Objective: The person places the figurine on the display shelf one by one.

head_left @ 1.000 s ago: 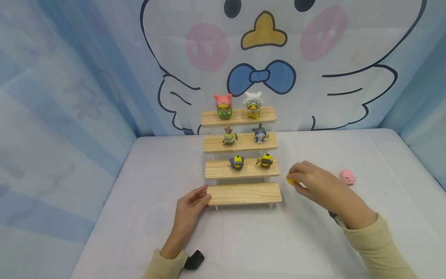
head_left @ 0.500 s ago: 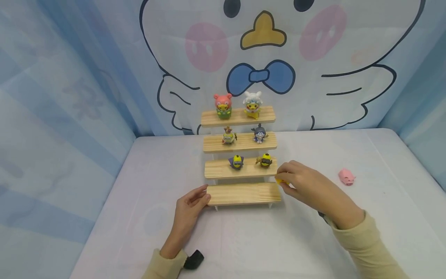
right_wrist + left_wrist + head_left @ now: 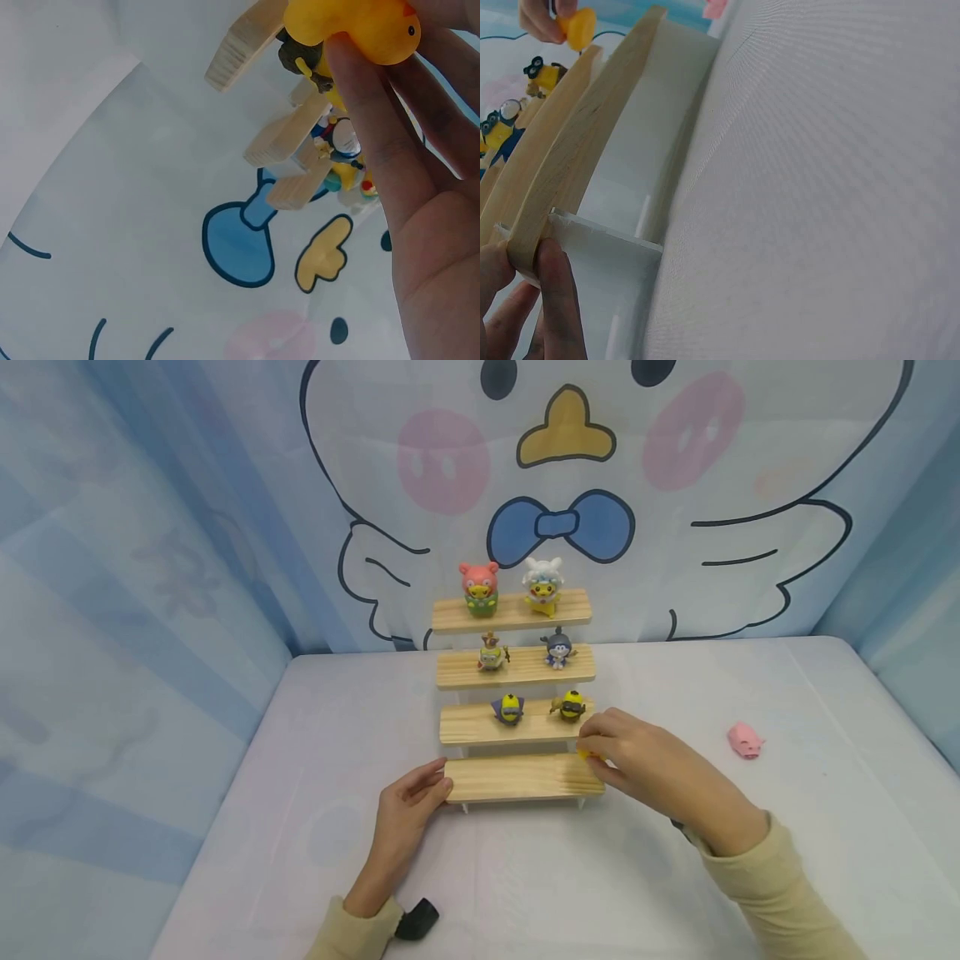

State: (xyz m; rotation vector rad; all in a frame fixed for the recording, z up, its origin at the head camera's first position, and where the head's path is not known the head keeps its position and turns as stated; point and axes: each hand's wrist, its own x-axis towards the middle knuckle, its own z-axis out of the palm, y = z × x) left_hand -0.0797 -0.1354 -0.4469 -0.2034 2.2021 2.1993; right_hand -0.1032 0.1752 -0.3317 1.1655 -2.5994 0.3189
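My left hand point(image 3: 408, 810) grips the left end of the lowest wooden shelf board point(image 3: 517, 779), thumb on one face and fingers on the other, as the left wrist view shows. A yellow toy duck point(image 3: 352, 26) with an orange beak is pinched in my right hand point(image 3: 645, 760). That hand hovers over the right end of the lowest board. In the head view its fingers cover most of the duck. On the board just above stand a caped minion figure point(image 3: 510, 709) and a minion figure with goggles point(image 3: 570, 706).
The upper boards carry a pink-hooded figure point(image 3: 479, 588), a white-hooded figure point(image 3: 543, 585), a crowned figure point(image 3: 491, 652) and a grey-hooded figure point(image 3: 558, 648). A pink toy pig point(image 3: 746, 741) lies on the white-covered table point(image 3: 840, 810) to the right. A printed curtain hangs behind.
My right hand has carried the duck leftward, from beside the shelf to above the right end of the lowest board. My left hand has stayed in place on the board.
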